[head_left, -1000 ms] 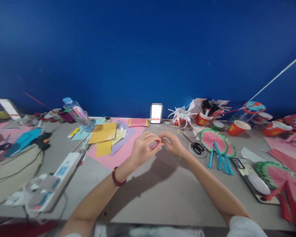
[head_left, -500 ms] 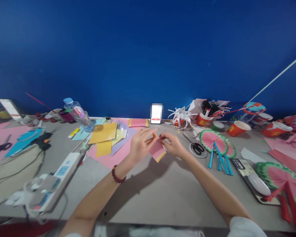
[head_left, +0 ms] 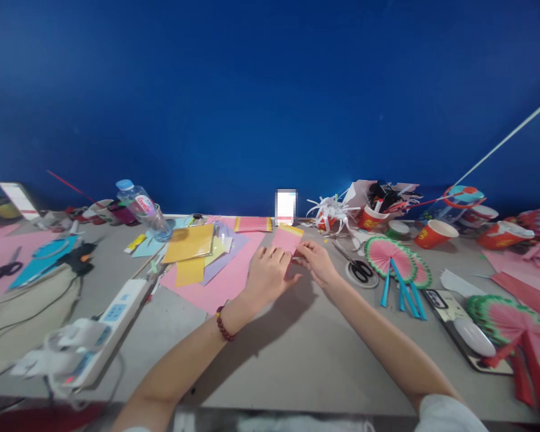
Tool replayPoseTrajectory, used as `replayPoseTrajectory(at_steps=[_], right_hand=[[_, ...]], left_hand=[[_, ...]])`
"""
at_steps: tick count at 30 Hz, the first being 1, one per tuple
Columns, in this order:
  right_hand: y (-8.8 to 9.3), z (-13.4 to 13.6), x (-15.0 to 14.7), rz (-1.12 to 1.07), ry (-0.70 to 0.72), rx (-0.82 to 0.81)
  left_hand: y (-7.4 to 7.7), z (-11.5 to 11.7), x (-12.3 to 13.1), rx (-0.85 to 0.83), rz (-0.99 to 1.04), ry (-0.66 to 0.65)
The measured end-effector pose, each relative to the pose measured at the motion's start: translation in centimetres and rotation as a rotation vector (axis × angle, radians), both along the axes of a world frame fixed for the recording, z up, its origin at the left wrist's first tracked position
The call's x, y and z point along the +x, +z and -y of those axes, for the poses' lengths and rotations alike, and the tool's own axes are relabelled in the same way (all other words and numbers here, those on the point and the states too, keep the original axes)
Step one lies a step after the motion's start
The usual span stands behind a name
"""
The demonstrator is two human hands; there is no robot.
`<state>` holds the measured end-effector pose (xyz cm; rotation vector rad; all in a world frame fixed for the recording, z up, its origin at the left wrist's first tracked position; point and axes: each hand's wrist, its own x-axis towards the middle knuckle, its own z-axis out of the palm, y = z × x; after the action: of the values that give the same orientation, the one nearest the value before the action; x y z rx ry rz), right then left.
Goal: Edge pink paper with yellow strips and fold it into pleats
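Near the middle of the grey table, a small pink paper (head_left: 287, 239) with a yellow strip along its far edge is held between both hands. My left hand (head_left: 270, 276) lies over its near left part, back of the hand up, with the thumb pointing right. My right hand (head_left: 315, 262) pinches the paper's right edge between thumb and fingers. The paper's near part is hidden behind the fingers. Just beyond it a phone (head_left: 286, 207) with a lit screen leans upright. Another pink paper with yellow edges (head_left: 253, 224) lies to the left of the phone.
Pink sheet (head_left: 198, 293), yellow packet (head_left: 189, 242), bottle (head_left: 144, 207) and power strip (head_left: 110, 324) stand or lie left. On the right are scissors (head_left: 360, 270), a tape roll, watermelon-patterned paper fans (head_left: 390, 258), red cups (head_left: 435, 234) and a mouse (head_left: 473, 336). A blue wall rises behind.
The small pink paper has turned, its yellow edge now pointing away instead of toward me. My left hand has moved nearer and rotated over it; my right hand has shifted slightly.
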<state>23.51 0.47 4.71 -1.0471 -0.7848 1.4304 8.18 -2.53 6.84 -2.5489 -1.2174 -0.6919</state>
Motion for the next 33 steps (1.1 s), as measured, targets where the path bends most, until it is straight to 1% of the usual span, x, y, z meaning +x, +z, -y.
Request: replayPoseTrajectory(at_steps=[2, 5, 7, 8, 10, 11, 12, 14, 15, 16, 18, 21, 24, 28, 33], right_hand=[[-0.3, -0.1, -0.2, -0.038, -0.024, -0.023], [-0.8, -0.4, -0.2, -0.059, -0.019, -0.034], [-1.1, -0.6, 0.1, 0.016, 0.018, -0.026], [-1.2, -0.7, 0.3, 0.104, 0.056, -0.015], [-1.2, -0.8, 0.9, 0.397, 0.149, 0.062], [-1.2, -0.8, 1.2, 0.590, 0.178, 0.134], [-1.1, -0.7, 1.6, 0.795, 0.175, 0.222], [-0.8, -0.7, 2.3, 1.181, 0.075, 0.421], [-0.7, -0.7, 2.6, 1.336, 0.013, 0.511], [-0.6, -0.8, 2.8, 1.461, -0.032, 0.583], [-0.6, -1.0, 3.2, 1.624, -0.042, 0.687], [-0.9, -1.6, 3.7, 1.723, 0.021, 0.754], [-1.4, -2.1, 4.1, 1.787, 0.056, 0.770], [-2.1, -2.5, 4.6, 1.869, 0.058, 0.743], [-3.5, -2.6, 4.8, 1.916, 0.120, 0.657]], left_hand=[[-0.5, 0.1, 0.2, 0.024, -0.062, 0.042], [-1.3, -0.4, 0.1, 0.086, -0.135, 0.089], [-1.9, -1.0, -0.2, 0.115, -0.148, 0.085], [-2.1, -1.4, -0.5, 0.119, -0.147, 0.082], [-2.5, -2.2, -0.9, 0.115, -0.133, 0.085], [-2.7, -2.6, -1.1, 0.109, -0.126, 0.090], [-2.8, -2.9, -1.3, 0.100, -0.122, 0.094], [-3.0, -3.4, -1.6, 0.082, -0.118, 0.098], [-3.1, -3.6, -1.7, 0.071, -0.117, 0.097], [-3.2, -3.7, -1.7, 0.059, -0.115, 0.094], [-3.5, -3.8, -1.8, 0.036, -0.108, 0.081], [-3.8, -3.9, -1.8, 0.021, -0.102, 0.052], [-4.2, -4.3, -1.9, 0.006, -0.111, 0.034], [-5.4, -5.2, -2.3, -0.062, -0.121, 0.006], [-6.7, -6.1, -2.9, -0.159, -0.104, 0.029]])
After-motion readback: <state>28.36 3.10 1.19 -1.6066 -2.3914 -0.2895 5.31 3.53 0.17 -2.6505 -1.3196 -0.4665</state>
